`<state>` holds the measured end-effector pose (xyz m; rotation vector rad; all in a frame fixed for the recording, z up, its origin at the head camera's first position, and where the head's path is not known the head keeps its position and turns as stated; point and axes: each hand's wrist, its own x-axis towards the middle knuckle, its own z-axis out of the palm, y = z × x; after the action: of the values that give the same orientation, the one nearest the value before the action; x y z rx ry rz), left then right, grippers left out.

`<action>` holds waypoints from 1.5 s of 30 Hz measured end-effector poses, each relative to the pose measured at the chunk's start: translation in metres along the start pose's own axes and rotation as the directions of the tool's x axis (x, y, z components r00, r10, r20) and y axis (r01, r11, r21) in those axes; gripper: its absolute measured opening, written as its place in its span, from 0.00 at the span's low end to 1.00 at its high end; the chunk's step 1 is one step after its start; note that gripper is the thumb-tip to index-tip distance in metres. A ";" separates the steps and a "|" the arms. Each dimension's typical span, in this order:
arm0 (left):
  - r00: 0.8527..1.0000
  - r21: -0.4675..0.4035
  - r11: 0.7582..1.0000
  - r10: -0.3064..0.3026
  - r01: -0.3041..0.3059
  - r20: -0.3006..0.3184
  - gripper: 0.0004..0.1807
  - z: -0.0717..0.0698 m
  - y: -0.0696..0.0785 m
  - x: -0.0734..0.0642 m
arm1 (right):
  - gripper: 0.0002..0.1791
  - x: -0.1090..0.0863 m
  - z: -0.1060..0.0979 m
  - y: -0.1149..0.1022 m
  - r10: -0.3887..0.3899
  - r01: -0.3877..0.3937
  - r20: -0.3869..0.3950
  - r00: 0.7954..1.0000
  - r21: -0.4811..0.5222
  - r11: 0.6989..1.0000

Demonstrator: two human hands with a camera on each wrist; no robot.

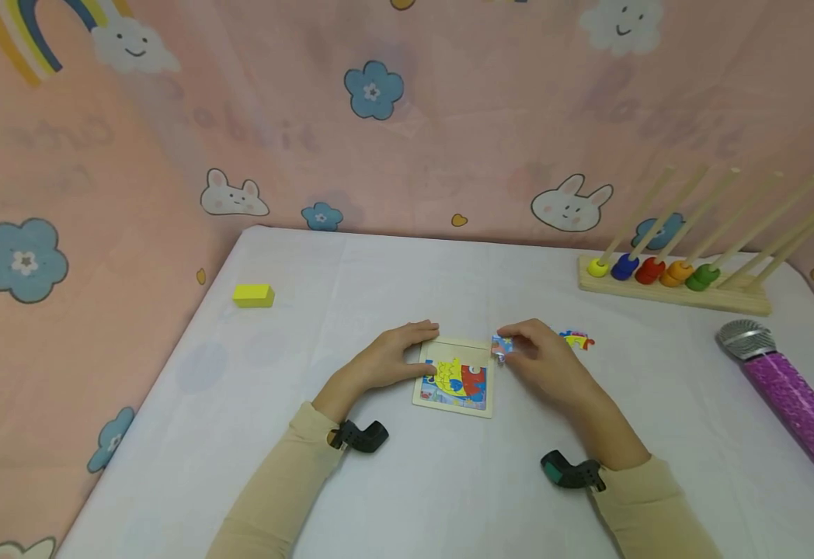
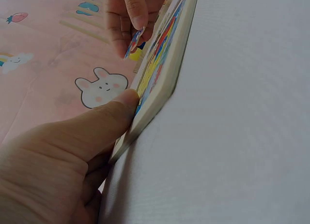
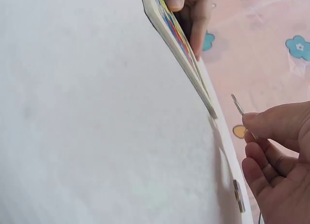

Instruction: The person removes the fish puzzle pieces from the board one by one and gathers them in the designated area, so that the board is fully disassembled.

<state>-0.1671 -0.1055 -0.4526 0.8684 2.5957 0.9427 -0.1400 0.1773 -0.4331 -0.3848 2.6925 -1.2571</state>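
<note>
My left hand point(image 1: 394, 359) holds a small wooden jigsaw puzzle tray point(image 1: 449, 410) at its left side. The left thumb point(image 2: 116, 112) lies over the rim onto the picture, and the fingers run along the far corner. Yellow, red and blue fish pieces point(image 1: 457, 380) fill the near part of the tray; bare wood shows along its far side. Just right of the tray, my right hand point(image 1: 543, 361) pinches a blue and pink jigsaw piece point(image 1: 501, 347) between thumb and fingers. Seen edge-on in the right wrist view, this piece point(image 3: 237, 104) stands tilted above the table.
Beyond the right hand lies another jigsaw piece point(image 1: 578, 340), yellow and red. A yellow block point(image 1: 253, 296) sits at the left. At the back right stands a wooden peg rack point(image 1: 673, 293) with coloured beads, and a purple glitter microphone point(image 1: 794, 411) lies in front of it.
</note>
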 end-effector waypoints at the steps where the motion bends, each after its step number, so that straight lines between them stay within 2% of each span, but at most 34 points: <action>1: 1.000 0.000 1.000 0.000 0.000 -0.001 0.36 0.000 0.000 0.000 | 0.17 -0.001 -0.004 0.002 0.010 -0.010 -0.003 1.000 -0.001 1.000; 8: 1.000 0.004 1.000 0.001 -0.001 0.001 0.36 0.002 -0.001 0.000 | 0.19 -0.012 -0.029 0.015 0.069 -0.070 -0.036 0.997 -0.029 0.997; 15: 1.000 0.008 1.000 0.001 -0.001 0.004 0.36 0.002 0.000 0.000 | 0.20 -0.026 -0.056 0.033 0.073 -0.082 -0.086 0.994 -0.116 0.990; 22: 1.000 0.007 1.000 -0.011 0.011 0.015 0.36 0.001 0.004 0.001 | 0.21 -0.038 -0.075 0.051 0.159 -0.176 -0.134 0.978 -0.127 0.976; 25: 1.000 0.008 1.000 -0.015 0.015 0.015 0.36 0.001 0.004 0.001 | 0.21 -0.042 -0.080 0.059 0.163 -0.185 -0.160 0.974 -0.133 0.974; 32: 1.000 0.015 1.000 -0.018 0.018 0.012 0.36 0.001 0.002 0.002 | 0.20 -0.048 -0.087 0.076 0.171 -0.211 -0.217 0.961 -0.177 0.961; 38: 0.999 0.001 1.000 -0.028 0.028 0.014 0.36 0.000 0.001 0.000 | 0.21 -0.047 -0.084 0.083 0.209 -0.250 -0.231 0.950 -0.168 0.954; 45: 0.999 0.001 1.000 -0.031 0.031 0.016 0.36 -0.001 0.001 0.000 | 0.20 -0.047 -0.080 0.089 0.210 -0.254 -0.254 0.944 -0.156 0.954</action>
<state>-0.1669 -0.1057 -0.4515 0.8297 2.5889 0.9228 -0.1289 0.3042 -0.4490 0.0719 2.9557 -1.0446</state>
